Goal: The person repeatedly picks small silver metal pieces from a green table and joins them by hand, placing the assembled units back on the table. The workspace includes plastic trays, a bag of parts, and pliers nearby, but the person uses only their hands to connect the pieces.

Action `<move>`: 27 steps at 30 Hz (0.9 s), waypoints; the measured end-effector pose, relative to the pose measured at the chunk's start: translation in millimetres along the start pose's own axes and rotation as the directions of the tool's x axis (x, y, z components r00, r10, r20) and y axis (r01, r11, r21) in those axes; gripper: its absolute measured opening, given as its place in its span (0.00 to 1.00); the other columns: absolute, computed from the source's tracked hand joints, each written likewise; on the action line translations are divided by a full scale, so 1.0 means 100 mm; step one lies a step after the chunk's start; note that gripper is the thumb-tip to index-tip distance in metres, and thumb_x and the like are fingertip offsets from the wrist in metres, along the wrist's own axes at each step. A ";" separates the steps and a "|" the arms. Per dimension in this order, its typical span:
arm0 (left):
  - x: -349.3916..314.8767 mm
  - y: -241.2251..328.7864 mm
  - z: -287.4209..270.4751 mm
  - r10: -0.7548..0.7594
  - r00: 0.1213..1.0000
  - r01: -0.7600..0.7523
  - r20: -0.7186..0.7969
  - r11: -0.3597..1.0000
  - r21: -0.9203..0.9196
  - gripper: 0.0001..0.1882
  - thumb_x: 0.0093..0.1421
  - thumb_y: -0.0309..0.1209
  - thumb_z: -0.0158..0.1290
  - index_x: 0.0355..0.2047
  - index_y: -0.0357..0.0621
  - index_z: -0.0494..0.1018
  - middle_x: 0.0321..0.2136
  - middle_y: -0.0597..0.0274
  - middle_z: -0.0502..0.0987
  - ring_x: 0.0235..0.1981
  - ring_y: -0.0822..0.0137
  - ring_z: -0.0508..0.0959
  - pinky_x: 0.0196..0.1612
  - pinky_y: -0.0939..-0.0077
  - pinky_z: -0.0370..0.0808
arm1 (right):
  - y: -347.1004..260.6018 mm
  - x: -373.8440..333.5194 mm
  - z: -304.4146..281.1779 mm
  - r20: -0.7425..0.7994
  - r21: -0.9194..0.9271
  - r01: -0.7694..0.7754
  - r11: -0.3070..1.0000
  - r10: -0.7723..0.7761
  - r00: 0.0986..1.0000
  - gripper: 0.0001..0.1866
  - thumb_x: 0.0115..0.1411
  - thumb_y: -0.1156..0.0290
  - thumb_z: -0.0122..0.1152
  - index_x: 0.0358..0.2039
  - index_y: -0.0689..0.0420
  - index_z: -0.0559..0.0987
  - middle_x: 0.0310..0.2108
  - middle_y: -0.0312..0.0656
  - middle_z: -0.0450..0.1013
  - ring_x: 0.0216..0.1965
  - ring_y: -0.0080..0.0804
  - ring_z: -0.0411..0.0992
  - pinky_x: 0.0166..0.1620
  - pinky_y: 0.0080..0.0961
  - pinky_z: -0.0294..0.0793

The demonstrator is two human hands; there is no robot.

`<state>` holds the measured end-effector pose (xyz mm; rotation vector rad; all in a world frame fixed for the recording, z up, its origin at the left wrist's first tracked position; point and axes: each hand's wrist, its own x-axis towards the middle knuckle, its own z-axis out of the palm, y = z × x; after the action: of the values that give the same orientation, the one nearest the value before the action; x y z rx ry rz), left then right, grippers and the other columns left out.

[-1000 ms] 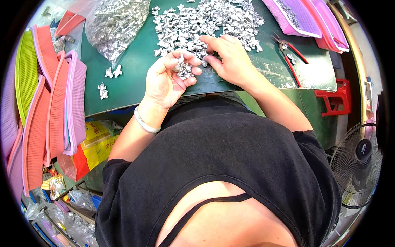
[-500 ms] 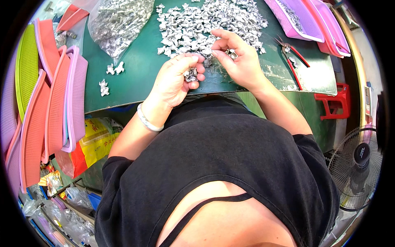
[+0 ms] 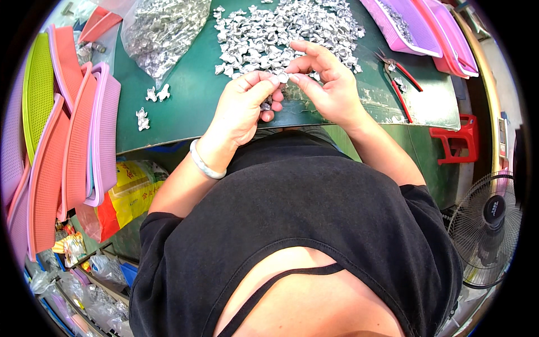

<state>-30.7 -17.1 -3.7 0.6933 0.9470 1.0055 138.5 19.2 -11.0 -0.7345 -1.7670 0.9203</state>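
Observation:
Over the near edge of the green table (image 3: 185, 121), my left hand (image 3: 241, 106) is closed, its thumb and forefinger pinching a small silver metal casting (image 3: 283, 77). More silver bits (image 3: 265, 105) show under its curled fingers. My right hand (image 3: 332, 87) meets the same casting from the right with thumb and fingertips; another silver bit (image 3: 315, 76) shows between its fingers. Just beyond my hands spreads a heap of similar silver castings (image 3: 292, 33). Three loose figure-shaped castings, one of them nearest the edge (image 3: 142, 119), lie to the left.
A clear plastic bag of castings (image 3: 163, 36) rests at the far left of the table. Red-handled cutting pliers (image 3: 401, 81) lie on the right, near purple and pink baskets (image 3: 404, 33). Stacked plastic baskets (image 3: 73, 129) stand left. A red stool (image 3: 457, 140) and a fan (image 3: 488, 224) are right.
My left thumb and forefinger have brought a casting up to the right fingertips, where it now shows between both hands. The things on the table look unmoved.

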 end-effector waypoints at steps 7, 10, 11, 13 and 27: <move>0.01 0.04 0.00 -0.060 0.998 0.060 0.009 0.998 -0.027 0.09 0.58 0.34 0.48 0.29 0.40 0.70 0.19 0.65 0.70 0.19 0.74 0.69 0.17 0.87 0.61 | -0.07 -0.02 -0.03 0.081 0.021 -0.130 0.991 0.128 0.988 0.25 0.53 0.83 0.51 0.53 0.62 0.62 0.33 0.38 0.71 0.36 0.19 0.67 0.41 0.14 0.64; 0.01 0.04 0.00 -0.076 0.997 0.077 0.012 0.996 -0.040 0.10 0.58 0.34 0.47 0.29 0.40 0.70 0.19 0.64 0.70 0.18 0.73 0.69 0.17 0.87 0.61 | -0.06 -0.02 -0.03 0.076 0.019 -0.126 0.992 0.124 0.989 0.24 0.54 0.83 0.52 0.53 0.62 0.62 0.33 0.37 0.71 0.36 0.18 0.67 0.41 0.14 0.64; 0.01 0.04 -0.01 -0.080 0.997 0.081 0.011 0.996 -0.042 0.10 0.58 0.34 0.47 0.29 0.39 0.70 0.18 0.64 0.70 0.18 0.73 0.69 0.16 0.87 0.61 | -0.06 -0.02 -0.03 0.075 0.022 -0.134 0.991 0.132 0.988 0.24 0.54 0.83 0.52 0.53 0.62 0.62 0.33 0.37 0.71 0.36 0.18 0.67 0.41 0.14 0.64; 0.01 0.04 -0.01 -0.088 0.996 0.088 0.013 0.994 -0.058 0.10 0.58 0.34 0.47 0.29 0.39 0.70 0.18 0.64 0.70 0.18 0.73 0.69 0.16 0.86 0.61 | -0.06 -0.02 -0.02 0.074 0.027 -0.150 0.988 0.147 0.986 0.24 0.54 0.83 0.52 0.53 0.63 0.62 0.33 0.37 0.71 0.36 0.19 0.67 0.41 0.14 0.65; 0.02 0.02 -0.04 -0.095 0.995 0.097 0.026 0.992 -0.085 0.09 0.58 0.33 0.47 0.30 0.39 0.69 0.20 0.64 0.70 0.19 0.73 0.69 0.17 0.86 0.62 | -0.08 -0.03 -0.01 0.046 0.032 -0.115 0.993 0.114 0.992 0.24 0.52 0.84 0.52 0.51 0.61 0.63 0.32 0.38 0.72 0.36 0.20 0.69 0.42 0.16 0.66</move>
<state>-34.2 -14.3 -4.4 0.5805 0.9045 0.9465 139.5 13.0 -5.9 -0.8057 -1.7577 1.0488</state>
